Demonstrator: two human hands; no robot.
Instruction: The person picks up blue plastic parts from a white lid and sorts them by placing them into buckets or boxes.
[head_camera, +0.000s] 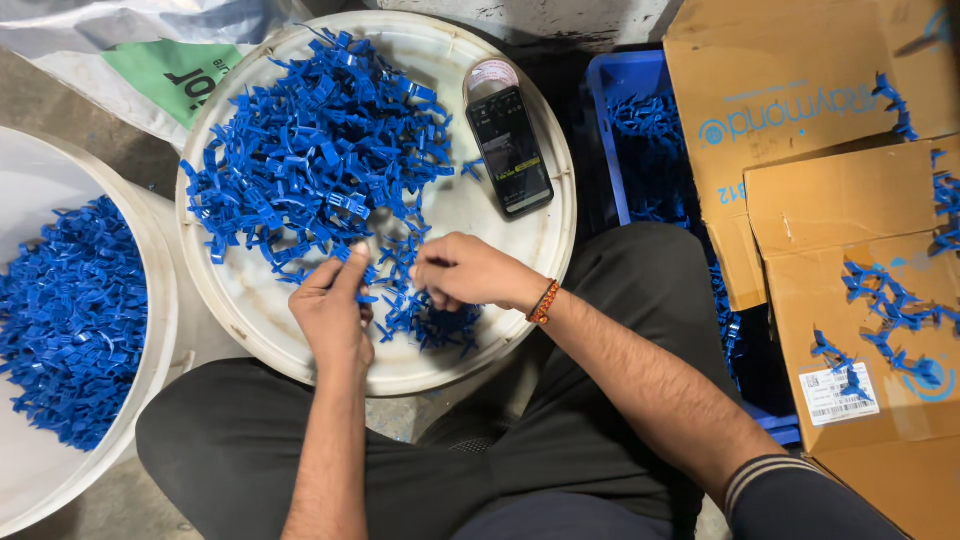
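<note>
- The left hand (333, 310) is curled narrow, thumb and forefinger pinched on a small blue moulded plastic clip (366, 297) at the near edge of the heap.
- The right hand (462, 272), with a beaded orange wristband (544, 302), is closed over a few more of the clips; its fingertips are tucked under, so exactly what they grip cannot be told.
- Both hands rest on a round white plastic lid (540, 240) that serves as the surface, just beside each other.
- A large heap of blue plastic clips (320, 150) covers the far left half of the lid, and a smaller cluster (432, 325) lies under the right hand.
- A black smartphone (509, 150) lies on the lid's far right, with a roll of tape (490, 76) touching its top end.
- To the left stands a white plastic bucket (158, 280) holding more clips.
- To the right are a blue plastic crate (630, 80) and brown cardboard boxes (850, 200), loose clips scattered on them.
</note>
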